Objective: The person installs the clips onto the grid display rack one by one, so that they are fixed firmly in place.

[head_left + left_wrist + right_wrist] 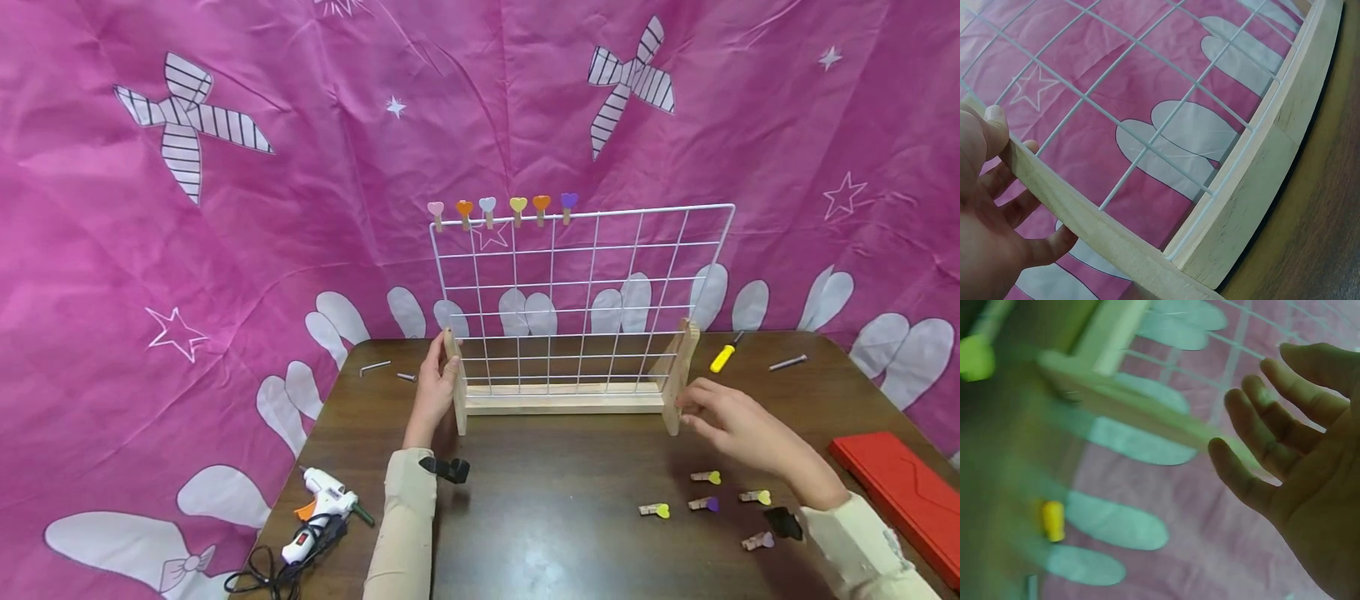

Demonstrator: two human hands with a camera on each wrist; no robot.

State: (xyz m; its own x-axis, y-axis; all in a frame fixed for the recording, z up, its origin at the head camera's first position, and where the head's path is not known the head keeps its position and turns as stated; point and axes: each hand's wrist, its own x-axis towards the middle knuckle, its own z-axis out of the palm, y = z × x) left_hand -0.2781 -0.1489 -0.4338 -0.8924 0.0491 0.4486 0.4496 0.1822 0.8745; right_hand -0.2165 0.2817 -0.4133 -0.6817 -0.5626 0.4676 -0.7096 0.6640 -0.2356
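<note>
A white wire grid rack [592, 283] stands upright in a wooden base with a bottom rail [562, 406]. Along the left of its top wire sit several heart-topped clothespins [517, 208] in pink, orange, white, yellow and purple. My left hand [437, 379] holds the left wooden side post [1079, 203], thumb on one face and fingers on the other. Beside the right wooden side post [678, 379] is my right hand [738, 425]; its fingers are loosely spread with nothing between them in the right wrist view. Whether a fingertip touches that post I cannot tell.
Several loose heart clothespins [654, 510] lie at front right, near a red case [900, 492]. A yellow-handled screwdriver [723, 357] and a bolt [787, 363] lie back right. At left are a hex key [375, 367] and a white glue gun [327, 493] with its cord.
</note>
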